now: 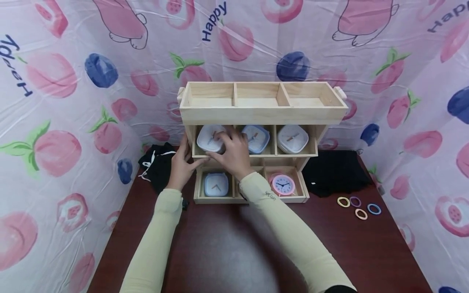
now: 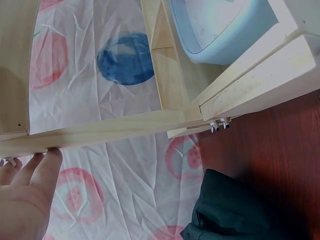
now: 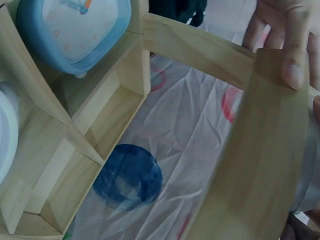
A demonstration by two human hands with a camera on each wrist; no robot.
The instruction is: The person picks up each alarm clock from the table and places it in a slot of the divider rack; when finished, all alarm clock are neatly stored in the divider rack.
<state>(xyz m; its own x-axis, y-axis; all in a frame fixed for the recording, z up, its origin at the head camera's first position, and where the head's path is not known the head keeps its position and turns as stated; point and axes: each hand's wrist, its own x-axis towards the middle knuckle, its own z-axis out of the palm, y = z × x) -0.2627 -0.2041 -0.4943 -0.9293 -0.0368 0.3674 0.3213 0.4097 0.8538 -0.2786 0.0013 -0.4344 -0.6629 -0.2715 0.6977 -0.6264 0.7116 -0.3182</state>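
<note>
A tiered wooden box [image 1: 264,116] stands on the table, its trays split into compartments. In the middle tier, my right hand [image 1: 234,156] grips a white square alarm clock [image 1: 206,139] in the left compartment, thumb at its lower edge. My left hand [image 1: 180,167] rests at that tier's left side, fingers straight against the side and thumb on the front board. Beside the gripped clock sit a blue-rimmed clock [image 1: 259,139] and another white clock [image 1: 293,139]. The lower tier holds a pale blue clock [image 1: 216,185] and a round pink clock [image 1: 283,185]; my right wrist hides most of its middle compartment.
Black cloth with a white cord [image 1: 155,162] lies left of the box. A folded black cloth [image 1: 335,173] lies to its right, with several coloured rings in front, including a blue ring [image 1: 374,209]. Fruit-print sheeting [image 1: 234,65] hangs behind and at both sides.
</note>
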